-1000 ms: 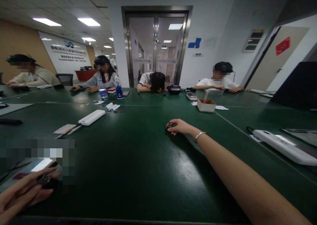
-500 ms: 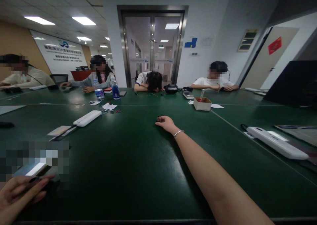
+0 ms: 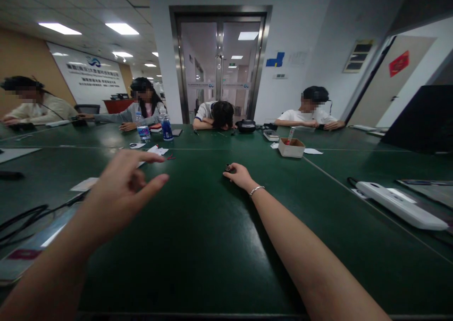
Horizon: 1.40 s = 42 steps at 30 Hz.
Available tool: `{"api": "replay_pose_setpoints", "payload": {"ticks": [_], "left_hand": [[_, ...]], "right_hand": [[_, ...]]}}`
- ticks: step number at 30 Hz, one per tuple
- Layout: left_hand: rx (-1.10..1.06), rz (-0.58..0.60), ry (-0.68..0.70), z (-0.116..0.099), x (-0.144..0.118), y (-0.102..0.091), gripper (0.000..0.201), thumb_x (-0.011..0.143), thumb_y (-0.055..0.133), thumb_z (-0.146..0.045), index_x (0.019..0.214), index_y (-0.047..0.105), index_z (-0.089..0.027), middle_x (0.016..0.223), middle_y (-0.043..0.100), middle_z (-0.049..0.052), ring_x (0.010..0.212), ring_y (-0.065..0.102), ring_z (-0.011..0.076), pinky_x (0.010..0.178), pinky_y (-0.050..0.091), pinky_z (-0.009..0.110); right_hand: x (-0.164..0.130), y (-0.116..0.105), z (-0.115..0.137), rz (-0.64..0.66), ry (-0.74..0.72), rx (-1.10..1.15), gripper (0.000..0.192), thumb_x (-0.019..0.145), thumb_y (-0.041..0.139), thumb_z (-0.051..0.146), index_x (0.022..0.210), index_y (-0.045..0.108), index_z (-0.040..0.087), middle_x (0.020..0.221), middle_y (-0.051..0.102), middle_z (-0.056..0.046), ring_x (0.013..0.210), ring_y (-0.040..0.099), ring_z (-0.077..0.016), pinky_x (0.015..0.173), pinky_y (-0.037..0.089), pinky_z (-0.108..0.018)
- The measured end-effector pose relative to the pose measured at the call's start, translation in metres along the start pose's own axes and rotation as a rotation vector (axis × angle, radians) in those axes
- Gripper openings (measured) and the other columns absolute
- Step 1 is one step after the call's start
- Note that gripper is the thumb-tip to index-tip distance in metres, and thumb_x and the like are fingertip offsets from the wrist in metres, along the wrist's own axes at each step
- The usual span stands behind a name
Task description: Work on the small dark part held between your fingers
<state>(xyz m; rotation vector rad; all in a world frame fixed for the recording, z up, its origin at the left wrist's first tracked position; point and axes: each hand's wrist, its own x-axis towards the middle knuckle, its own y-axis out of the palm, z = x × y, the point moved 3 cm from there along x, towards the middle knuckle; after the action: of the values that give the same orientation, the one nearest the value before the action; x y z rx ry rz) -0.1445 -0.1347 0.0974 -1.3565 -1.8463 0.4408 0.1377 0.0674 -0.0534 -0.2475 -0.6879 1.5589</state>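
Note:
Out over the green table [image 3: 198,245], my right hand [image 3: 241,176] pinches a small dark cylinder with a metallic rim [image 3: 227,167] between thumb and fingers, close to the tabletop. Its exact kind is too small to make out. My left hand [image 3: 122,189] hovers at the left of the middle, thumb and index finger spread apart, and nothing shows between them. Beneath the left forearm lies a flat glossy thing with a pink-red patch [image 3: 26,254], partly covered by the arm.
A long white power strip [image 3: 399,205] lies at the right. Ahead stand an open cardboard box [image 3: 291,150], a clear bottle [image 3: 142,128] and a blue bottle [image 3: 166,128]. Black cables [image 3: 24,217] run along the left. Several people sit across the table, one with head down.
My left hand has moved up and forward from the lower left corner, its fingers now spread. My right hand keeps its place with the small dark cylinder, whose rim shows more.

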Motion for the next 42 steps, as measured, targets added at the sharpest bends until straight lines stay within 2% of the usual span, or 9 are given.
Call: {"api": "replay_pose_setpoints", "payload": {"ticks": [2, 5, 7, 9, 13, 18, 22, 32, 42], "left_hand": [[0.063, 0.197, 0.279, -0.04, 0.029, 0.045, 0.037, 0.074, 0.059, -0.044, 0.106, 0.06, -0.025, 0.105, 0.049, 0.001, 0.074, 0.052, 0.0153, 0.07, 0.044, 0.03], [0.052, 0.349, 0.412, -0.05, 0.074, 0.118, 0.034, 0.073, 0.062, -0.037, 0.103, 0.061, -0.021, 0.106, 0.052, 0.004, 0.079, 0.057, 0.0168, 0.077, 0.044, 0.03], [0.046, 0.379, 0.393, -0.038, 0.1, 0.161, 0.033, 0.072, 0.063, -0.034, 0.102, 0.061, -0.019, 0.104, 0.054, 0.008, 0.088, 0.058, 0.0205, 0.082, 0.043, 0.031], [0.027, 0.422, 0.289, -0.022, 0.118, 0.196, 0.04, 0.068, 0.067, -0.036, 0.102, 0.061, -0.015, 0.102, 0.057, 0.012, 0.094, 0.058, 0.0252, 0.084, 0.043, 0.033], [-0.206, 0.443, 0.169, -0.002, 0.127, 0.238, 0.04, 0.07, 0.067, -0.038, 0.101, 0.06, -0.013, 0.096, 0.062, 0.014, 0.084, 0.06, 0.0226, 0.074, 0.046, 0.031], [-0.398, 0.429, 0.184, 0.021, 0.118, 0.256, 0.016, 0.078, 0.057, -0.024, 0.091, 0.061, -0.016, 0.085, 0.064, 0.006, 0.07, 0.059, 0.0146, 0.07, 0.048, 0.029], [-0.454, 0.404, 0.133, 0.035, 0.115, 0.256, 0.013, 0.074, 0.062, -0.022, 0.086, 0.061, -0.016, 0.078, 0.063, 0.004, 0.073, 0.059, 0.0143, 0.073, 0.048, 0.028], [-0.603, 0.381, 0.052, 0.038, 0.114, 0.255, 0.016, 0.077, 0.062, -0.028, 0.085, 0.058, -0.014, 0.068, 0.06, 0.001, 0.061, 0.056, 0.0115, 0.064, 0.046, 0.027], [-0.701, 0.379, -0.036, 0.037, 0.114, 0.255, 0.02, 0.079, 0.063, -0.03, 0.075, 0.052, -0.014, 0.061, 0.061, 0.001, 0.052, 0.056, 0.01, 0.053, 0.044, 0.024]], "right_hand": [[-0.003, -0.001, 0.003, 0.018, 0.013, 0.037, 0.014, 0.076, 0.068, 0.021, 0.084, 0.058, 0.015, 0.087, 0.064, -0.001, 0.044, 0.052, -0.0047, 0.045, 0.043, -0.018], [-0.006, -0.003, 0.007, 0.013, -0.007, 0.042, 0.013, 0.076, 0.069, 0.019, 0.083, 0.059, 0.015, 0.084, 0.064, -0.001, 0.041, 0.052, -0.0038, 0.042, 0.042, -0.016], [-0.007, -0.004, 0.008, 0.001, -0.007, 0.03, 0.012, 0.076, 0.069, 0.018, 0.084, 0.06, 0.015, 0.083, 0.065, -0.001, 0.042, 0.053, -0.0042, 0.043, 0.042, -0.016], [-0.006, -0.004, 0.007, 0.005, -0.001, 0.008, 0.012, 0.077, 0.069, 0.018, 0.085, 0.062, 0.015, 0.083, 0.065, -0.001, 0.043, 0.055, -0.005, 0.044, 0.042, -0.016], [-0.001, -0.002, 0.001, 0.04, 0.018, -0.062, 0.014, 0.076, 0.069, 0.019, 0.089, 0.064, 0.015, 0.078, 0.065, -0.001, 0.047, 0.057, -0.0073, 0.047, 0.042, -0.017], [0.004, -0.001, -0.003, 0.062, -0.057, -0.15, 0.017, 0.073, 0.071, 0.019, 0.089, 0.069, 0.015, 0.079, 0.064, -0.001, 0.048, 0.054, -0.0075, 0.048, 0.041, -0.019], [0.003, -0.002, -0.001, 0.165, 0.015, 0.016, 0.027, 0.072, 0.066, 0.007, 0.099, 0.067, 0.012, 0.068, 0.061, 0.0, 0.047, 0.052, -0.0065, 0.046, 0.04, -0.017], [0.0, -0.01, 0.0, 0.176, 0.162, 0.485, 0.032, 0.074, 0.059, -0.002, 0.103, 0.062, 0.012, 0.068, 0.059, 0.001, 0.052, 0.056, -0.0066, 0.047, 0.05, -0.015], [0.0, -0.015, -0.007, 0.255, 0.163, 0.74, 0.025, 0.073, 0.06, -0.004, 0.094, 0.063, 0.011, 0.071, 0.063, -0.002, 0.059, 0.062, -0.0082, 0.058, 0.055, -0.015]]}}
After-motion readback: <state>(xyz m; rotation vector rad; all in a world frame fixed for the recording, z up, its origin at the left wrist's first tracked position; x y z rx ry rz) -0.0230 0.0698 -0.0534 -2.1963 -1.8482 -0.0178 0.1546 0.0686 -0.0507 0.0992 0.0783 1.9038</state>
